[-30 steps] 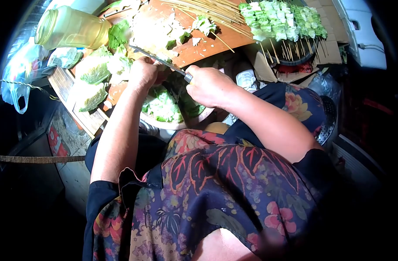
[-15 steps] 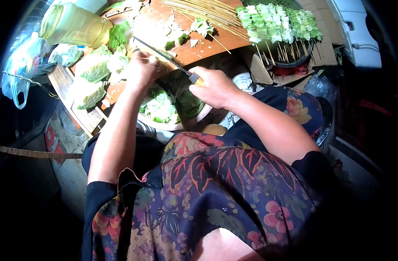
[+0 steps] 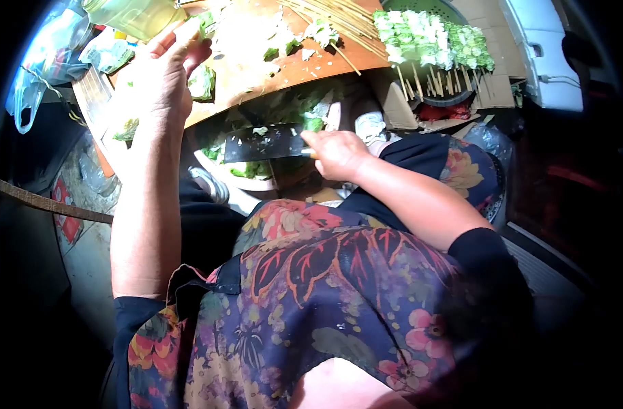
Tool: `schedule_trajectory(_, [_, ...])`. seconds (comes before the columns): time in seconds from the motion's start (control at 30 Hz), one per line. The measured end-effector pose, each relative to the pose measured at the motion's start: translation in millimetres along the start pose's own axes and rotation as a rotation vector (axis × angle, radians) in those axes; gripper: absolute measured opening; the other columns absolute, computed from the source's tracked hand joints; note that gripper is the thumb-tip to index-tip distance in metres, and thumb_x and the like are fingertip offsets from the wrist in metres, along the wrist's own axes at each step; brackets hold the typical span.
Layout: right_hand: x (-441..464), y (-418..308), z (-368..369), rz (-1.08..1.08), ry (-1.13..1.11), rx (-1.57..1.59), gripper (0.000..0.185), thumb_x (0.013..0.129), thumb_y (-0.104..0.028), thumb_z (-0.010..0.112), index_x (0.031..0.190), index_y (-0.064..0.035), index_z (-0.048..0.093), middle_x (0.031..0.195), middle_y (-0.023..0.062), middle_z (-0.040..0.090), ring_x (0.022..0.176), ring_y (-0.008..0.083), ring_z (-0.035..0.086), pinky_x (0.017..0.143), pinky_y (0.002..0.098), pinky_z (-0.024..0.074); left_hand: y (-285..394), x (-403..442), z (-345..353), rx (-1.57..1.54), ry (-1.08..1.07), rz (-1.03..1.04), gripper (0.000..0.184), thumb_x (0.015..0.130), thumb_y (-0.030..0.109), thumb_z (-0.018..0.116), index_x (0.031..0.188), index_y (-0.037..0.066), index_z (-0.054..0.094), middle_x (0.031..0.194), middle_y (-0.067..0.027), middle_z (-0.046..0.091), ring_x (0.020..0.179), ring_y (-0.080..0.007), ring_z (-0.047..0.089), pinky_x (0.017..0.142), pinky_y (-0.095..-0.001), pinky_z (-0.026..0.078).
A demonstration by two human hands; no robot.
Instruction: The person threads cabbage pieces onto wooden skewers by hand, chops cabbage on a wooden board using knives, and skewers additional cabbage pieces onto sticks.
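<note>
My right hand grips the handle of a cleaver. Its broad dark blade lies flat over a bowl of cut greens, with a few pale scraps stuck to it. At the upper left, my left hand is raised over the wooden board, its fingers curled around a piece of leafy lettuce. Glare washes out part of that piece. Another lettuce chunk lies on the board just right of my left wrist.
A yellowish jar stands behind my left hand. Bamboo skewers lie at the back of the board. Lettuce-loaded skewers rest over a green basin in a cardboard box. A plastic bag hangs at the left.
My left hand has moved up and left, away from the blade, toward the jar. My right hand has lowered the cleaver from the board's edge and turned its blade flat over the bowl.
</note>
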State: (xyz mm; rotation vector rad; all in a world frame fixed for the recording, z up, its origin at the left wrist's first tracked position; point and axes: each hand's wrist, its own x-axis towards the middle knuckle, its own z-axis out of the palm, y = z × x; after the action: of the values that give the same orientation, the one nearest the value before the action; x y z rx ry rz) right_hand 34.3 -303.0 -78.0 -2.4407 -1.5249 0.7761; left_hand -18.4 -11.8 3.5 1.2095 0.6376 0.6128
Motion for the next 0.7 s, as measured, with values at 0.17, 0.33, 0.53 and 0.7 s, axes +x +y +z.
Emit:
schedule_trajectory(0.17, [7, 16, 22, -0.011, -0.046, -0.142, 0.033, 0.076, -0.012, 0.060, 0.109, -0.0098, 0.055, 0.095, 0.0143, 0.063, 0.094, 0.0313, 0.062, 0.080, 0.0426, 0.0504, -14, -8, 4, -0.055, -0.054, -0.061, 0.054, 0.082, 0.010, 0.071, 0.127, -0.008, 0.047, 0.108, -0.0150, 0.063, 0.082, -0.0215, 0.067, 0.075, -0.0309, 0.055])
schedule_trajectory(0.33, [24, 9, -33, 0.059, 0.317, 0.049, 0.023, 0.077, -0.019, 0.063, 0.098, -0.0103, 0.062, 0.094, 0.0148, 0.061, 0.092, 0.0341, 0.060, 0.079, 0.0430, 0.0498, -11, -15, 3, -0.037, -0.069, -0.182, 0.047, 0.085, 0.008, 0.067, 0.128, -0.002, 0.050, 0.101, -0.0086, 0.064, 0.071, -0.0143, 0.063, 0.065, -0.0240, 0.054])
schedule_trajectory(0.53, [72, 53, -86, 0.488, 0.475, -0.035, 0.034, 0.079, -0.032, 0.067, 0.105, -0.0099, 0.063, 0.106, 0.0159, 0.061, 0.100, 0.0323, 0.060, 0.084, 0.0410, 0.0488, -18, -18, 16, -0.130, -0.114, -0.257, 0.045, 0.082, 0.007, 0.070, 0.123, 0.001, 0.053, 0.101, -0.0073, 0.064, 0.075, -0.0146, 0.063, 0.068, -0.0253, 0.054])
schedule_trajectory(0.7, [100, 74, -85, 0.544, 0.377, 0.025, 0.016, 0.078, -0.025, 0.064, 0.080, -0.0098, 0.068, 0.080, 0.0132, 0.068, 0.081, 0.0294, 0.065, 0.077, 0.0395, 0.0500, -17, -17, 16, -0.121, -0.120, -0.340, 0.045, 0.079, -0.002, 0.064, 0.123, 0.003, 0.052, 0.105, -0.0098, 0.063, 0.083, -0.0189, 0.066, 0.072, -0.0276, 0.056])
